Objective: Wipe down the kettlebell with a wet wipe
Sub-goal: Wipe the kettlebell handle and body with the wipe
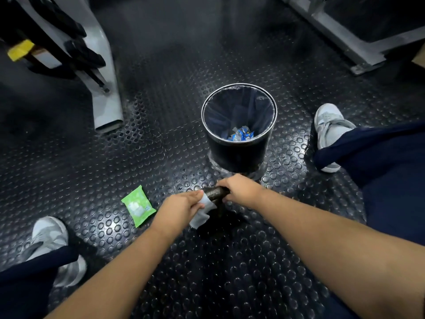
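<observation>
A dark kettlebell (217,193) stands on the studded rubber floor between my feet; its body is mostly lost in shadow and only the handle shows clearly. My right hand (241,188) grips the right end of that handle. My left hand (181,209) holds a white wet wipe (203,214) against the handle's left end, and the wipe hangs down past my fingers. A green pack of wipes (138,206) lies on the floor just left of my left hand.
A black waste bin (239,155) with a dark liner and blue wrappers inside stands just beyond the kettlebell. My grey shoes sit at the lower left (49,236) and right (331,130). Grey gym machine frames (105,97) flank the far left and far right.
</observation>
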